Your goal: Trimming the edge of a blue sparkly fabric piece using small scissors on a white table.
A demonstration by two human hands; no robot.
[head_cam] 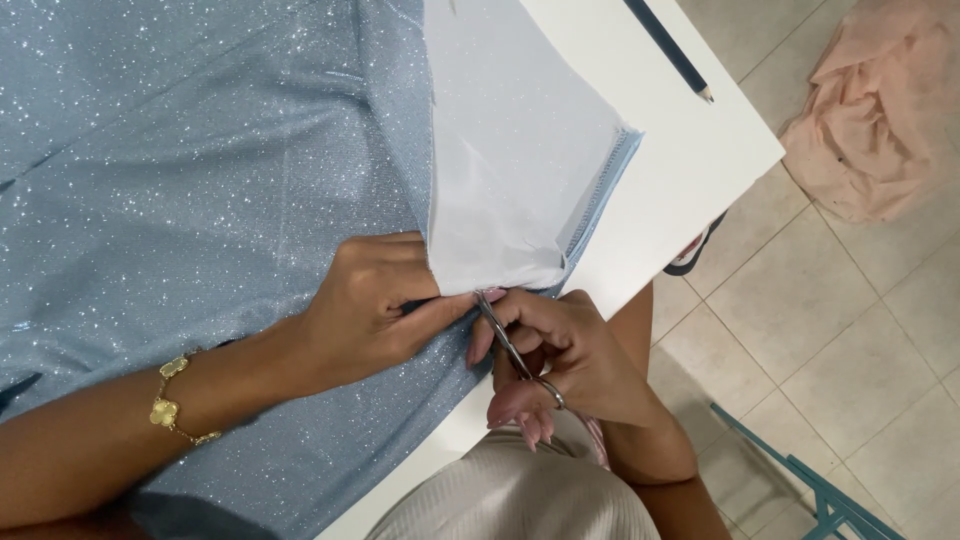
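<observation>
The left hand (375, 305) pinches the sparkly blue fabric (200, 160) at its folded-back pale lining (510, 150) — holding the edge taut on the white bench (690, 170). The right hand (570, 365), fingers closed around small scissors (505, 340), sets the tips at that edge.

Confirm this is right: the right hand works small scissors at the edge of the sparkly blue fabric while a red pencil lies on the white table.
Wrong colour only: the head view shows the pencil is dark blue. The right hand does work small scissors at the sparkly blue fabric on the white table.
</observation>
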